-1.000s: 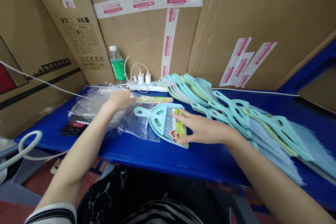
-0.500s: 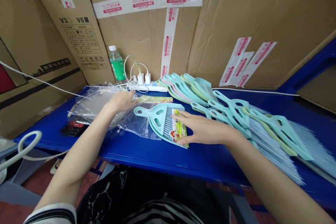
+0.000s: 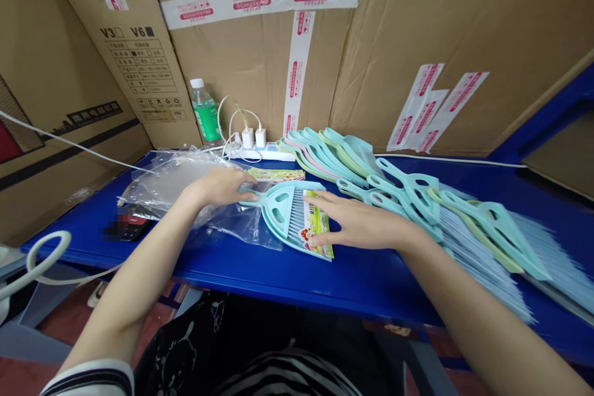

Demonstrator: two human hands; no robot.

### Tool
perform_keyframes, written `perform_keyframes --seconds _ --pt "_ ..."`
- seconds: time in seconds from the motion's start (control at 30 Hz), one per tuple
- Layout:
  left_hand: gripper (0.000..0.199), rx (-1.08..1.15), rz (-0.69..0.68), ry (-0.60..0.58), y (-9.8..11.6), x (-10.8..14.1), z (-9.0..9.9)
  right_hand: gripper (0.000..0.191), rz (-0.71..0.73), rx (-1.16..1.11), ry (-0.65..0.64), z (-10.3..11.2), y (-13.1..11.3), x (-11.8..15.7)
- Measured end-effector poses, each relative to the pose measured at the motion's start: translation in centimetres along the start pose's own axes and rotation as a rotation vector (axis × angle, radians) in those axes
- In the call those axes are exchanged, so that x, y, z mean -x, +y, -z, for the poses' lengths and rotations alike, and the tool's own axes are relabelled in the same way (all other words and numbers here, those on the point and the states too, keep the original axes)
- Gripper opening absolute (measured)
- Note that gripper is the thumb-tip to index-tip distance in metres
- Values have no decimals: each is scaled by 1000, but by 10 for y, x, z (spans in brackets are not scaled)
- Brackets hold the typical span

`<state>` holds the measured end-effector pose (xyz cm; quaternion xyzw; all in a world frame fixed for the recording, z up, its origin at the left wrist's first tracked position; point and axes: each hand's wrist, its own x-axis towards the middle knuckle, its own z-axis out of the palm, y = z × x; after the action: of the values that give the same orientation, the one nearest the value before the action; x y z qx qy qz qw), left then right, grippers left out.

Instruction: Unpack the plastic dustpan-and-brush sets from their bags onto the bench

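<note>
A light-blue dustpan (image 3: 276,241) lies on the blue table with a small brush (image 3: 281,211) nested in it, its grey bristles pointing right. My left hand (image 3: 220,187) is at the handle end, thumb and fingers closed about it and hiding the loop. A printed yellow-green label card (image 3: 317,223) lies across the bristles. Over the card's right side rests my right hand (image 3: 359,219), fingers spread, thumb near its lower part. Behind the dustpan lie more label cards (image 3: 278,174). Clear plastic bags (image 3: 171,182) lie under and beyond my left hand.
Several dustpans (image 3: 334,148) in blue, green and pink are stacked at the back. Several brushes (image 3: 492,223) lie to the right. A power strip (image 3: 264,153) with chargers and a green-labelled bottle (image 3: 206,114) stand against the cardboard (image 3: 250,62). A dark device (image 3: 132,226) lies left.
My left hand has moved slightly right and toward me, from over the plastic bags onto the dustpan's handle end. My right hand stays at the label card, nearly unmoved.
</note>
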<state>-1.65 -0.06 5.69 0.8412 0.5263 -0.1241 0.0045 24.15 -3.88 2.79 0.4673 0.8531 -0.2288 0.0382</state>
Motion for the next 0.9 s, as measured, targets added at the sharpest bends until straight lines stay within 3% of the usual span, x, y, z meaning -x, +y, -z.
perform_keyframes --seconds 0.13,0.23,0.47,0.67,0.8,0.9 --pt "47 84 -74 12 -7 -5 -5 85 45 -48 60 -1 4 -4" --pt "43 108 -130 9 -11 -8 -8 74 73 -116 173 -4 7 -9" --pt "38 149 -144 -43 -8 -8 -10 57 -23 -366 414 -7 12 -24" --pt "37 154 -149 -24 -8 -10 -12 44 -16 -611 435 -7 15 -28" --pt "39 140 -134 -45 -7 -10 -11 49 -42 -680 454 -6 13 -27" --pt "40 123 -123 -48 -5 -9 -9 51 -65 -819 385 -2 6 -28"
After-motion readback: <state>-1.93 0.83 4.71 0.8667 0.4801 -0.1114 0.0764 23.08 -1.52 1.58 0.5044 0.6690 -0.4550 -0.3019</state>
